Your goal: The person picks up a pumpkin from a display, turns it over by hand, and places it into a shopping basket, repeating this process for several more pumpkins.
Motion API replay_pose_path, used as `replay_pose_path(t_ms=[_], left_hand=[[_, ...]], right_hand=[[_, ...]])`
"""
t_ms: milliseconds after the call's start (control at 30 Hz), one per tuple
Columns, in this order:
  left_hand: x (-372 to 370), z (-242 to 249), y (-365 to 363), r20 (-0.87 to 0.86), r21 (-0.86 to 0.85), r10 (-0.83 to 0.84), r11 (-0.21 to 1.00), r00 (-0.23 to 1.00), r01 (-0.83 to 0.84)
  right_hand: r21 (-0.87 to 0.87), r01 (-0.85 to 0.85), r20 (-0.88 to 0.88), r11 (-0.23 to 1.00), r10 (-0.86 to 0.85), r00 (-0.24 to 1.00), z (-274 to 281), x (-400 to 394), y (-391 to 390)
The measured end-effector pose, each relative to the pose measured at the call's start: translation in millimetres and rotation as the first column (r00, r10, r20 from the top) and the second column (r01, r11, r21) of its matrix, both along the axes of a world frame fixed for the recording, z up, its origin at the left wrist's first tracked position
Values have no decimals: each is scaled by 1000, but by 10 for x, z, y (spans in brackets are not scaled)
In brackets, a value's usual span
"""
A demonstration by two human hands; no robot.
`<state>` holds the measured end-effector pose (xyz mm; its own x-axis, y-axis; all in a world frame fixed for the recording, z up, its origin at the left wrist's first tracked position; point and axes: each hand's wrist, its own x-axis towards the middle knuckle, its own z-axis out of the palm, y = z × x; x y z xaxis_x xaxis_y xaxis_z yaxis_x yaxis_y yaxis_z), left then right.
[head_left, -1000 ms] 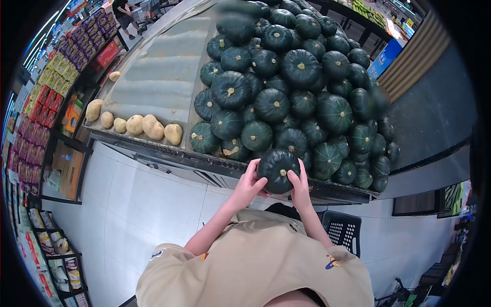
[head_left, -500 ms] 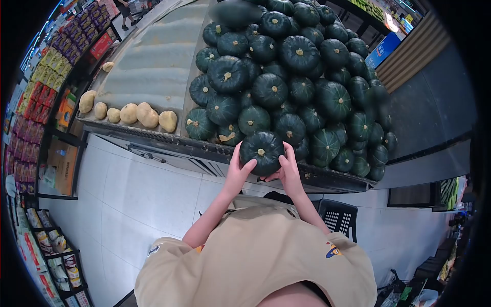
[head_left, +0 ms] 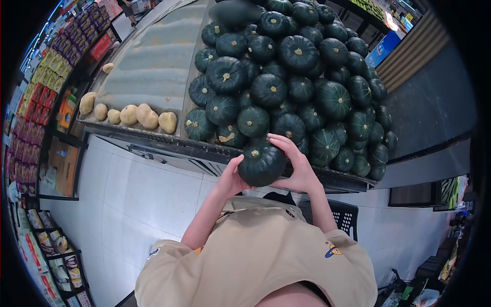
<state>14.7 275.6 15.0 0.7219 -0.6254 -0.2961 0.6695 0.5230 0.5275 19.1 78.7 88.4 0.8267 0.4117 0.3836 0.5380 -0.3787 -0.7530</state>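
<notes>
Far to the left of the fingers, shelves hold rows of bright packets (head_left: pixel 31 123). Some are purple, some red, some yellow-green. Nearer, but still well left of the fingers, six potatoes (head_left: pixel 147 116) sit in a row by the front edge of the big surface (head_left: pixel 192 147). One more small potato (head_left: pixel 108 67) lies farther back. Behind the row is a wavy gray sheet (head_left: pixel 148 66).

Next comes the left hand (head_left: pixel 230 179). Its fingers are curled on the left side of a round, dark green pumpkin (head_left: pixel 262 166). The pumpkin is between the two hands, just in front of the person's tan shirt (head_left: pixel 255 250). Its short, pale stem (head_left: pixel 254 153) can be seen on top, a bit left of the middle.

The right hand (head_left: pixel 302 176) is on the other side. Its fingers are spread and reach over the top right part of the pumpkin, and its thumb is low down by the bottom. So both hands hold the same pumpkin.

Just past the fingers, a big pile of green pumpkins (head_left: pixel 298 53) sits on the surface. It goes up and off to the right. Below the right hand's fingers and a bit to the right is a black thing with holes (head_left: pixel 343 215). Far right of the fingers is a dark gray wall (head_left: pixel 434 97).
</notes>
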Motion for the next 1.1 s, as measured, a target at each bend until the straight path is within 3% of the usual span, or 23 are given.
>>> replay_pose_path(t_ms=[33, 133, 200, 233, 300, 333, 400, 467, 533, 767, 833, 867, 933, 967, 1000, 1033, 1067, 1100], left_hand=[[-11, 22, 10, 29, -17, -142, 990, 989, 143], [7, 5, -6, 126, -68, -210, 973, 970, 220], [29, -68, -36, 214, -101, -224, 963, 951, 250], [9, -42, -73, 313, 76, -138, 990, 940, 120], [32, 65, -144, 470, 384, -61, 912, 881, -142], [28, 96, -177, 471, 383, -59, 912, 880, -144], [28, 134, -231, 887, 393, -109, 688, 449, -610], [23, 184, -236, 873, 390, -73, 698, 482, -601], [-21, 254, -230, 759, 505, -86, 702, 645, -502], [-12, 79, -231, 765, 478, -63, 722, 640, -501], [-20, 19, -280, 695, 254, 239, 800, 678, -543], [-18, -66, -244, 698, 251, 240, 800, 675, -545], [-7, -237, -140, 340, 299, 241, 889, 909, -348], [-39, -102, -152, 295, 119, 300, 930, 907, -347], [-35, -102, -133, 297, 118, 300, 931, 907, -347], [-27, -101, -102, 279, 120, 292, 935, 915, -334], [-14, -65, -88, 261, 120, 283, 939, 923, -322], [-22, 2, -107, 272, 139, 314, 923, 910, -360]], right_hand=[[1, 0, 6, 1000, 0, 1000, -14, 27, -17], [96, -72, -19, 993, 74, 997, -182, 62, -64], [283, 73, -228, 956, -7, 974, -307, 23, -56], [325, 152, -329, 934, -39, 944, -341, -6, -48], [414, 227, -397, 882, -49, 917, -426, -37, -14], [490, 304, -465, 817, -50, 884, -485, -49, 7], [572, 297, -437, 764, -22, 899, -607, -79, 28], [589, 402, -689, 701, 176, 703, -634, -125, 10], [569, 380, -677, 730, 153, 720, -690, -149, 15], [582, 402, -705, 707, 193, 682, -625, -213, 7], [600, 400, -706, 693, 223, 672, -583, -195, -45], [554, 350, -712, 755, 213, 669, -568, -184, -110], [504, 298, -717, 811, 200, 667, -494, -155, -142], [314, 211, -590, 926, 15, 807, -371, -132, -134], [85, 170, -390, 982, -124, 912, -215, -118, -120], [-32, 172, -349, 985, -172, 921, 29, -137, -81], [-34, 173, -345, 984, -174, 922, 158, -128, -37], [-136, 126, -189, 983, -150, 970, 254, -112, 7]])
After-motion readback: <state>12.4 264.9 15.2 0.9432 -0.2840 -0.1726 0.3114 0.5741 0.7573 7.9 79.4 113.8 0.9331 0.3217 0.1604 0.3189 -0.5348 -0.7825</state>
